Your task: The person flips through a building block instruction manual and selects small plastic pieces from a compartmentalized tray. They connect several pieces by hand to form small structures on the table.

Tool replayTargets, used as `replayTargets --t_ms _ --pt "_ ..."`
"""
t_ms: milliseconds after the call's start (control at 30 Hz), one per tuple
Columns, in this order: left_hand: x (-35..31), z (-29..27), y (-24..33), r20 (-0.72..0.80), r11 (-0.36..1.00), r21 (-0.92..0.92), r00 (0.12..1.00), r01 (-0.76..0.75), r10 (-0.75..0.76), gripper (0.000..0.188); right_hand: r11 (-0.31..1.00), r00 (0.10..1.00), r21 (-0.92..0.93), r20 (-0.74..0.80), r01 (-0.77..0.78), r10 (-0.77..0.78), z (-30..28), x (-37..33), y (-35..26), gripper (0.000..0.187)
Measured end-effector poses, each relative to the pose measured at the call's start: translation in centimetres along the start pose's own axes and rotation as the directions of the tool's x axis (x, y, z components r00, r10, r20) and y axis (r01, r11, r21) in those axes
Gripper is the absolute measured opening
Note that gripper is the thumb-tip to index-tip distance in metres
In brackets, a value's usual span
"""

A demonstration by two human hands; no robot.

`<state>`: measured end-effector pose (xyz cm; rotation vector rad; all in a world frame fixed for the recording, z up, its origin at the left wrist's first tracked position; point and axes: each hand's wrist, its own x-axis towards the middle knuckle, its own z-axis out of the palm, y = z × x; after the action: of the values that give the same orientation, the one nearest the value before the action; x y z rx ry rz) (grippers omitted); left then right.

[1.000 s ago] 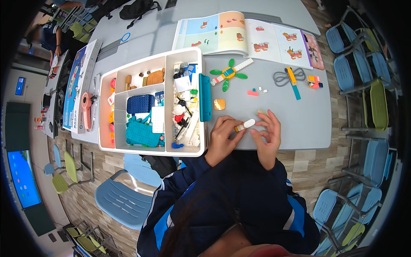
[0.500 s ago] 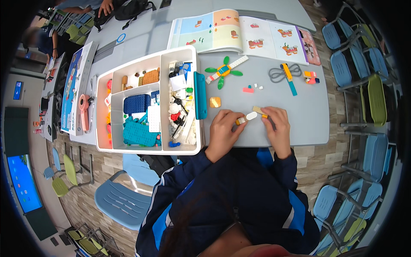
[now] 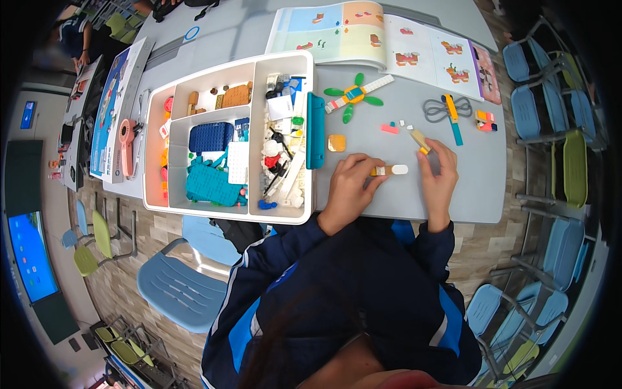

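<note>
My left hand (image 3: 352, 184) pinches a small brick assembly (image 3: 391, 170), brown and tan with a rounded white end pointing right. In my right hand (image 3: 439, 178), between thumb and fingers, is a tan brick piece with a yellow part (image 3: 420, 141), tilted and apart from the other. Just beyond lie a pink brick (image 3: 389, 128) and several tiny white pieces (image 3: 409, 127). A tan square tile with an orange edge (image 3: 336, 143) rests beyond my left hand. Farther back sits a flower-like build (image 3: 354, 95) with green leaves and a white beam.
A white sorting box (image 3: 153, 194) of bricks stands at left, its teal latch (image 3: 315, 133) facing me. An open instruction booklet (image 3: 414, 39) lies at the back. To the right are a grey cord bundle (image 3: 436, 111) and a small pink-orange build (image 3: 486, 121). A pink handheld fan (image 3: 126, 149) is far left.
My hands have moved apart: the right one went right with the tan piece, while the left turned its assembly level. The whole view has also shifted slightly.
</note>
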<state>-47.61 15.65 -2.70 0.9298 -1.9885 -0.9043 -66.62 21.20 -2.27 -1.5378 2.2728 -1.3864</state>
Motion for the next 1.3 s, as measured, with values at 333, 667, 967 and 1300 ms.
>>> replayTargets --t_ms 333,667,967,1300 --pt "0.2 -0.3 -0.2 -0.006 0.998 -0.027 0.999 -0.05 0.05 0.023 0.994 0.995 0.047 0.01 -0.103 0.103 -0.3 0.2 -0.4 0.032" --pt "0.5 -0.6 0.1 0.027 0.998 -0.017 0.998 -0.057 0.057 0.026 0.992 0.994 0.058 0.022 -0.111 0.11 -0.3 0.3 -0.4 0.032" --pt "0.5 0.2 0.0 -0.067 1.0 0.012 0.998 -0.009 0.01 0.022 0.991 0.993 0.067 0.031 -0.117 0.115 -0.4 0.3 0.1 0.031" --pt "2.5 1.6 0.6 -0.144 0.961 0.255 0.987 0.104 -0.069 0.02 0.995 0.996 0.083 0.076 -0.062 0.056 -0.5 0.2 0.3 0.034"
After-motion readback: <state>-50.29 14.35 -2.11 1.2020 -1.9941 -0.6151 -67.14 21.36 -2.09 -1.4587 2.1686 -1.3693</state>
